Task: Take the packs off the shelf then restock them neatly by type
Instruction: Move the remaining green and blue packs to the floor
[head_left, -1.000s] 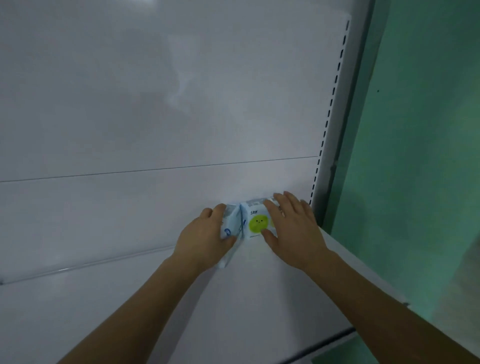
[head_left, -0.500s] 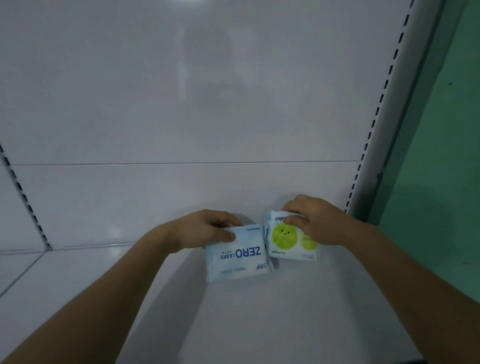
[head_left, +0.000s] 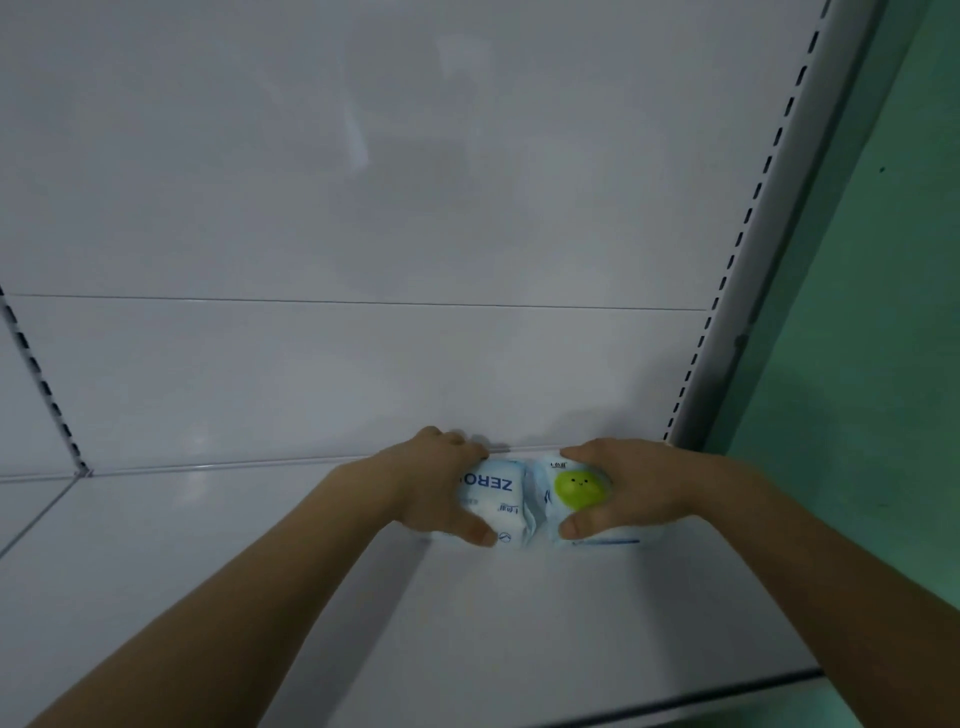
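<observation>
Gripping one pack each, the person's left hand (head_left: 441, 488) curls round the blue "ZERO" pack (head_left: 496, 496) and the right hand (head_left: 634, 488) round the green-face pack (head_left: 574, 491), both lying side by side and touching on the white shelf (head_left: 311, 571) near its back panel (head_left: 363, 208). To my eye, lifting them straight up, without squeezing the soft wrappers, would clear them cleanly.

Two packs sit side by side, touching, on the shelf board (head_left: 519, 623), near its back right corner, just before the back panel (head_left: 363, 208). "ZERO" pack (head_left: 501, 499) on the left, under the left hand (head_left: 441, 488); face-print pack (head_left: 569, 493) on the right, under the right hand (head_left: 628, 488). Slotted upright (head_left: 748, 270) stands right of both, wall (head_left: 883, 312) beyond it.
</observation>
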